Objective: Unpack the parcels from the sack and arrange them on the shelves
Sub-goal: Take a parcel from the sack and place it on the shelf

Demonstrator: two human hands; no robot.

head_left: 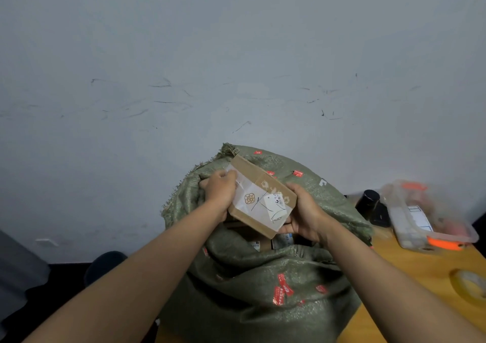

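Head view: a brown cardboard parcel [261,198] is held directly above the open mouth of the green woven sack [252,277], clear of the sack's rim, between both hands. The left hand [219,191] grips the parcel's upper-left edge, fingers curled over it; the right hand [305,212] grips the lower-right corner, thumb on the side face and fingers wrapped beneath. The parcel's long axis runs diagonally, from far-left to near-right, tilted so the labelled face [263,203] looks up toward the camera. Both hands sit at opposite ends of that axis, roughly equally close; neither is free. More parcels [265,242] show inside the sack just below the held one. The sack stands beside a wooden table [420,263] on the right, which carries a clear plastic container [431,219], a black jar [369,200] and a tape roll [470,283]. No shelves are in view, so their direction from the hands cannot be told. Judgement: the parcel is already out of the sack; the coming move depends on turning away with it.
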